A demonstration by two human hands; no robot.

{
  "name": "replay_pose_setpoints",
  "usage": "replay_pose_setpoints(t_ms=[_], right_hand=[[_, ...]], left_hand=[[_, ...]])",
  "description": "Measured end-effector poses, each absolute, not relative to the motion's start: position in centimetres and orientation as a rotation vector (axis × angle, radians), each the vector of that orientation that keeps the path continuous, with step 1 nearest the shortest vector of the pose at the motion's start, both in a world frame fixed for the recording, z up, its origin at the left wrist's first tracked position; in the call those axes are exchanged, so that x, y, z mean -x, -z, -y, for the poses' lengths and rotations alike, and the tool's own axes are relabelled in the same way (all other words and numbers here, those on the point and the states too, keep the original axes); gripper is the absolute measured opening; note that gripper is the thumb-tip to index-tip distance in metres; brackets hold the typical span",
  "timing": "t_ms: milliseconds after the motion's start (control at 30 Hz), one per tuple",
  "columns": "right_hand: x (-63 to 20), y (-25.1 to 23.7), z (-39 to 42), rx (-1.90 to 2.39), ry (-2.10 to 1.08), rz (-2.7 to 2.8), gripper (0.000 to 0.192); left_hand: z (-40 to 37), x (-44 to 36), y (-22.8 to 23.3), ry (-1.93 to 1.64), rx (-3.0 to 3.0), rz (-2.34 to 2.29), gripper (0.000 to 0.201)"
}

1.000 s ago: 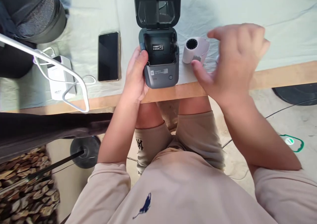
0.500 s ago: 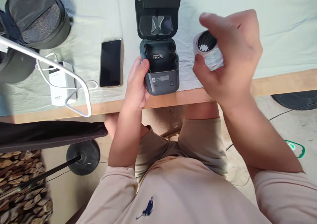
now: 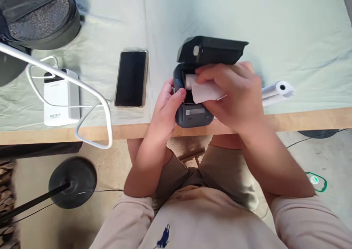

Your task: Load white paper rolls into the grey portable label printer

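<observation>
Pale tablecloth [image 3: 288,32] | dark-grey printer [image 3: 194,117] (rounded corners) — lid [image 3: 220,50] raised | left hand [image 3: 167,111] gripping it | right hand [image 3: 236,95] grasping white paper roll [image 3: 205,91]

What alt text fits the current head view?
The right hand holds a paper roll at the opening of a dark printer that the left hand grips. A phone and a white box lie to the left, another white roll to the right.

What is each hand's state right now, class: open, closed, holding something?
Left hand: closed, holding the grey printer.
Right hand: closed, holding a white roll.
</observation>
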State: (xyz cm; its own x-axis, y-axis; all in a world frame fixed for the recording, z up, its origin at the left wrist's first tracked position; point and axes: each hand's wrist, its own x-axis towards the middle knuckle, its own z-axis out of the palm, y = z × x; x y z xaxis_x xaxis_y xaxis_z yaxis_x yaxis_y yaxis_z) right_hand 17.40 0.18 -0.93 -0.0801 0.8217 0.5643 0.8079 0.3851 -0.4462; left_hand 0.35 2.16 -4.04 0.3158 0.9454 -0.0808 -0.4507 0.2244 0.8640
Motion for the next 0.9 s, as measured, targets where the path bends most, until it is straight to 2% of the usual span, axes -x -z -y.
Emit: replay_pose_setpoints(t_ms=[233, 367, 533, 700, 733, 833, 900], right_hand=[[-16.7, 0.8, 0.4, 1.192, -0.139, 1.812, 0.016], [-16.5, 2.0, 0.8, 1.139, -0.131, 1.866, 0.016], [-17.1, 2.2, 1.0, 1.037, -0.243, 1.804, 0.003], [-17.7, 2.7, 0.3, 0.938, -0.262, 1.454, 0.027], [-17.8, 3.0, 0.1, 0.952, -0.238, 1.362, 0.028], [-18.0, 4.2, 0.1, 1.09, -0.322, 1.288, 0.013], [-18.0, 4.8, 0.4, 1.17, -0.458, 1.375, 0.033]], left_hand=[[-2.2, -0.1, 4.1, -1.097, -0.766, -0.697, 0.029], [-2.1, 0.4, 4.1, -1.081, -0.81, -0.677, 0.04], [-2.0, 0.9, 4.3, -1.028, -0.98, -0.776, 0.044], [-2.1, 1.1, 4.8, -1.038, -1.036, -0.874, 0.052], [-2.1, 1.1, 4.9, -1.042, -1.038, -0.876, 0.056], [-2.1, 1.3, 5.0, -1.029, -1.054, -0.857, 0.067], [-2.1, 1.5, 5.0, -1.012, -1.076, -0.829, 0.07]])
